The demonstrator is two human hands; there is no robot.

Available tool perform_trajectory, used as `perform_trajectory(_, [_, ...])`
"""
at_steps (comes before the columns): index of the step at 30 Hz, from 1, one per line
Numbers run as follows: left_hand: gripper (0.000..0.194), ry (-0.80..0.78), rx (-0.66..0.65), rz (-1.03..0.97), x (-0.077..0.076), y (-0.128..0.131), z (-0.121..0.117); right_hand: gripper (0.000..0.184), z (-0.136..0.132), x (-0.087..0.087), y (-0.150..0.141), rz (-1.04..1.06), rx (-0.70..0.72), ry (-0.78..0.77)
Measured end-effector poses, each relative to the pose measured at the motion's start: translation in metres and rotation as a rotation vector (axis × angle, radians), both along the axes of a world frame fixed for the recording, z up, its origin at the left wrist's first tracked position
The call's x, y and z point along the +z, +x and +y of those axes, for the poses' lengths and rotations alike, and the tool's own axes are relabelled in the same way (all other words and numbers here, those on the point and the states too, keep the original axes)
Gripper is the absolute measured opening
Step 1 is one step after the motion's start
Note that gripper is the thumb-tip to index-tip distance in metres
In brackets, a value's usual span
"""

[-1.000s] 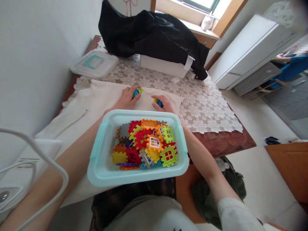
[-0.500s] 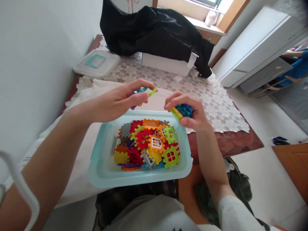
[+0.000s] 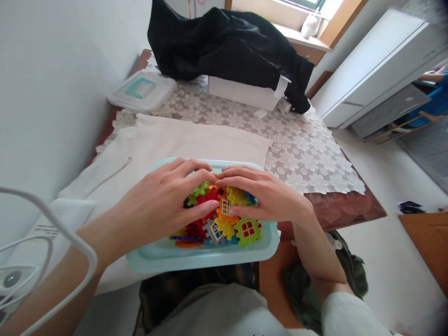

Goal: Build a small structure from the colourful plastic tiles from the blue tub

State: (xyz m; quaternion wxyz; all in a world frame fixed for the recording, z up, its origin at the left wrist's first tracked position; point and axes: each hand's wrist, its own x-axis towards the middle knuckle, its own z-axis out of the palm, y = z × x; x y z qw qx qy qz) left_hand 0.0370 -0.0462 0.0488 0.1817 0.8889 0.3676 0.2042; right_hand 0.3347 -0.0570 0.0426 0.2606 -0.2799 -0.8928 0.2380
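Colourful notched plastic building tiles (image 3: pixel 226 226), some with window shapes, lie heaped in a pale blue bin (image 3: pixel 210 260). Over the left part of the heap arches my left hand (image 3: pixel 178 196), palm down. Its thumb and fingers are apart, with green and red tiles showing between them; its palm side is hidden. My right hand (image 3: pixel 261 192) is cupped round yellow and blue tiles (image 3: pixel 241 196) at the right of the heap, its thumb near an orange window tile (image 3: pixel 225 206). The fingertips of both hands nearly meet.
Behind the bin lies a white cloth (image 3: pixel 196 137) on a lace-covered table (image 3: pixel 297 158). A clear lid (image 3: pixel 143 93) rests at the back left, and a black cover (image 3: pixel 227 46) drapes a white box. A white cable (image 3: pixel 70 233) loops across the lower left.
Both hands have come down from above the bin's far edge onto the tile heap. The yellow and blue tiles moved down with my right hand. The left hand's fingers now show spread over the heap.
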Motion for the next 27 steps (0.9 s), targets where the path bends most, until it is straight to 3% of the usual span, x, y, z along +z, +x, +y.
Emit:
perform_trajectory(5, [0.029, -0.062, 0.02, -0.124, 0.008, -0.001, 0.007, 0.048, 0.01, -0.008, 0.003, 0.104, 0.073, -0.013])
perform_trajectory(9, [0.017, -0.09, 0.11, -0.346, 0.01, -0.009, 0.014, 0.06, 0.015, -0.013, 0.012, 0.168, 0.034, -0.032])
perform_trajectory(14, [0.017, -0.333, 0.205, -0.603, -0.023, -0.031, 0.031, 0.086, 0.012, -0.028, 0.025, 0.202, 0.074, 0.027])
perform_trajectory(19, [0.045, -0.486, 0.186, -0.627, -0.06, -0.041, 0.036, 0.11, -0.005, -0.054, 0.04, 0.167, -0.059, 0.112])
perform_trajectory(21, [0.053, -0.525, 0.184, -0.65, -0.065, -0.04, 0.033, 0.12, -0.015, -0.066, 0.048, 0.177, -0.124, 0.191])
perform_trajectory(24, [0.051, -0.651, 0.177, -0.78, -0.065, -0.036, 0.029, 0.128, -0.024, -0.081, 0.06, 0.208, -0.082, 0.372])
perform_trajectory(27, [0.05, -0.906, 0.18, -0.972, -0.06, -0.034, 0.027, 0.117, -0.024, -0.091, 0.068, 0.17, -0.046, 0.546])
